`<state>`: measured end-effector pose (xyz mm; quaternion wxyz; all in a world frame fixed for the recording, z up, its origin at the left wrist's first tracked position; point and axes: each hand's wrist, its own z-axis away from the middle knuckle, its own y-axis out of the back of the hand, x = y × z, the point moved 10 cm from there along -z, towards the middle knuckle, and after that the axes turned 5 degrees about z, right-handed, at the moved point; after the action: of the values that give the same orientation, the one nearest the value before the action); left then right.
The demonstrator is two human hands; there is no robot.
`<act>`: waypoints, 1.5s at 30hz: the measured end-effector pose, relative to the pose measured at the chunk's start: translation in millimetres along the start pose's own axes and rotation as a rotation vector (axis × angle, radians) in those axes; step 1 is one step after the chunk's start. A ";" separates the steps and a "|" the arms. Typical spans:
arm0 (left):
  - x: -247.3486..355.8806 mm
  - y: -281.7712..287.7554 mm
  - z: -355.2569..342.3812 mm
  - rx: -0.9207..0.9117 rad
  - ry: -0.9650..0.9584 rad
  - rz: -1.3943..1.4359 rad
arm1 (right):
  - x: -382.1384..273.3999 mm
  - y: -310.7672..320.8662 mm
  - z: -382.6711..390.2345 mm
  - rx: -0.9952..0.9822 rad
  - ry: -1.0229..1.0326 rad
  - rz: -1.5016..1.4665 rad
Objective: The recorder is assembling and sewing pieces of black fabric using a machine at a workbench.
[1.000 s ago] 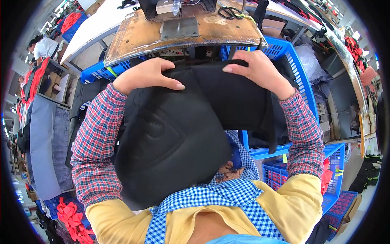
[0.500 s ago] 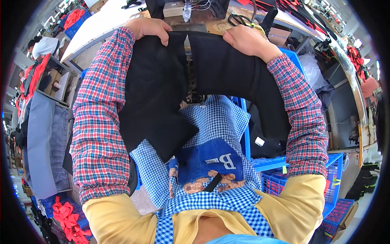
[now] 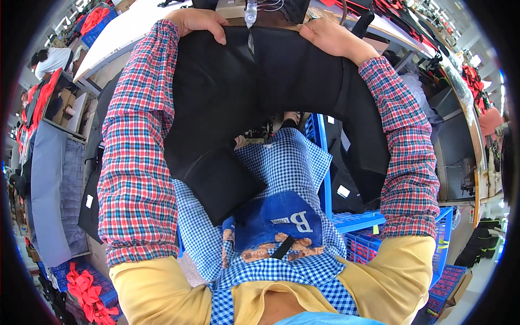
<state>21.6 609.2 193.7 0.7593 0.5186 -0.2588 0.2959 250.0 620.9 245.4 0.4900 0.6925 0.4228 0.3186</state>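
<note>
Before me hangs black fabric [image 3: 298, 70] in an arch, thick and smooth, with a seam toward each side. Its left end bends down over my checked apron, and its right end hangs beside my right sleeve. My left hand [image 3: 199, 23] pinches the top edge, thumb in front. Farther right, my right hand [image 3: 337, 39] grips the same edge, with its fingers partly hidden behind the cloth. Between the hands a small slit shows at the top, and below it the two halves meet or overlap; whether they are joined I cannot tell.
Ahead stands a worktable [image 3: 122, 30] with a clear plastic fitting [image 3: 251, 13] above the fabric's edge. A blue crate [image 3: 360, 221] with black pieces is at my right. Red cloth strips [image 3: 89, 292] lie at the lower left. A grey padded panel [image 3: 51, 189] hangs at left.
Both hands have lifted the black fabric slightly up and away from me. The gap between its left and right halves has closed, except for a narrow slit at the top.
</note>
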 end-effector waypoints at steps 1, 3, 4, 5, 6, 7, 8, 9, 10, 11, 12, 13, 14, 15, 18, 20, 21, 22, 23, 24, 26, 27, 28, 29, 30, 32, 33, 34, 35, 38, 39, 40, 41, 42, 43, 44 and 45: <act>-0.3 -1.3 0.2 -0.021 -0.013 0.003 | -2.5 1.2 -1.4 0.013 0.023 0.002; -2.4 3.5 1.7 0.012 -0.012 0.030 | -5.0 2.1 -3.8 0.025 0.048 0.004; -1.9 1.9 2.9 -0.009 -0.021 0.031 | -4.9 0.7 -4.6 0.015 0.048 0.021; -1.1 3.7 3.9 0.001 -0.031 0.043 | -5.6 2.0 -5.2 0.034 0.059 0.033; 0.0 5.6 4.5 0.015 -0.040 0.060 | -3.8 -1.2 -5.6 0.006 0.049 0.038; 0.3 5.9 4.8 0.011 -0.038 0.055 | -4.2 2.1 -5.6 0.043 0.064 0.039; 3.0 3.3 4.2 -0.023 -0.056 0.055 | -4.3 5.2 -5.5 0.080 0.079 0.040; 5.7 1.0 3.3 -0.058 -0.074 0.055 | -2.4 4.5 -5.8 0.079 0.081 0.039; 6.3 2.5 2.0 -0.057 -0.074 0.056 | -0.7 3.6 -6.4 0.077 0.088 0.042; 7.7 3.4 0.2 -0.062 -0.081 0.042 | -2.3 3.5 -6.5 0.084 0.132 0.023; 9.1 4.7 -1.8 -0.066 -0.088 0.029 | 4.0 1.6 -9.0 0.073 0.096 0.045; 9.8 6.3 -4.1 -0.066 -0.088 0.030 | 12.0 -5.6 -11.8 0.010 0.045 0.060; 5.8 2.8 -6.4 -0.118 -0.033 0.087 | 19.9 -12.6 -13.9 -0.052 -0.007 0.074; 2.0 -1.4 -7.9 -0.170 0.022 0.143 | 21.7 -13.8 -16.0 -0.052 -0.007 0.074; 4.7 2.4 -12.6 -0.142 0.016 0.153 | 29.0 -12.9 -20.4 -0.032 -0.048 0.105; 7.4 3.0 -13.0 -0.138 -0.007 0.156 | 32.3 -12.2 -20.7 -0.033 -0.071 0.093; 9.3 3.7 -12.7 -0.132 -0.029 0.159 | 33.3 -11.2 -19.9 -0.034 -0.073 0.093; 9.2 3.2 -12.7 -0.134 -0.029 0.158 | 32.5 -10.5 -19.9 -0.024 -0.060 0.094; 6.1 4.8 -12.8 -0.111 -0.009 0.142 | 31.9 -10.1 -19.6 -0.014 -0.045 0.094; 4.0 6.9 -13.9 -0.087 0.011 0.127 | 32.9 -11.1 -20.3 -0.013 -0.044 0.095; 9.0 7.4 -15.6 -0.071 -0.060 0.070 | 35.2 -13.6 -22.5 0.001 -0.028 0.127; 15.3 8.1 -17.2 -0.062 -0.127 0.013 | 37.5 -16.9 -24.3 0.002 -0.028 0.130; 13.9 10.3 -16.6 -0.060 -0.129 0.012 | 40.9 -15.7 -24.9 0.027 -0.024 0.106; 8.3 12.2 -15.6 -0.072 -0.091 0.067 | 45.2 -13.9 -24.7 0.052 -0.021 0.081; 3.1 13.8 -15.4 -0.084 -0.052 0.123 | 51.5 -12.3 -21.3 0.051 -0.021 0.082; -6.4 53.5 3.4 0.137 -0.085 -0.069 | 58.9 -4.8 -13.6 0.044 0.075 0.175; -10.2 83.2 25.8 0.361 -0.114 -0.271 | 83.0 10.2 4.5 -0.009 -0.004 0.211; -25.6 96.7 49.2 0.373 -0.093 -0.282 | 122.6 29.2 25.7 0.035 -0.288 0.254; -46.5 110.8 72.1 0.396 -0.015 -0.146 | 132.7 47.2 47.3 -0.010 -0.235 0.419; -68.2 110.1 119.3 0.332 -0.043 0.165 | 187.4 109.9 114.2 0.082 -0.603 0.616; -67.5 107.9 133.4 0.355 0.003 0.168 | 168.4 125.5 113.4 0.215 -0.460 0.681; -62.7 100.0 149.0 0.378 0.051 0.173 | 153.9 132.0 115.9 0.264 -0.447 0.739; -47.4 88.3 161.9 0.419 0.054 0.093 | 132.9 132.1 109.4 0.347 -0.400 0.559; -22.3 70.1 171.2 0.416 0.002 0.034 | 109.1 123.3 93.3 0.344 -0.356 0.318; 9.0 44.4 180.9 0.419 -0.158 0.052 | 75.3 105.8 84.7 0.322 -0.301 -0.017; 35.7 15.3 182.6 0.345 -0.222 0.015 | 35.3 86.5 72.5 0.222 -0.236 -0.254; 69.8 -15.8 190.0 0.242 -0.411 0.044 | -23.8 84.6 66.2 0.306 -0.038 -0.195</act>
<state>64.9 438.5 294.8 0.6162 0.6496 -0.3817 0.2294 319.3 558.7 304.0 0.4153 0.7206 0.5223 0.1884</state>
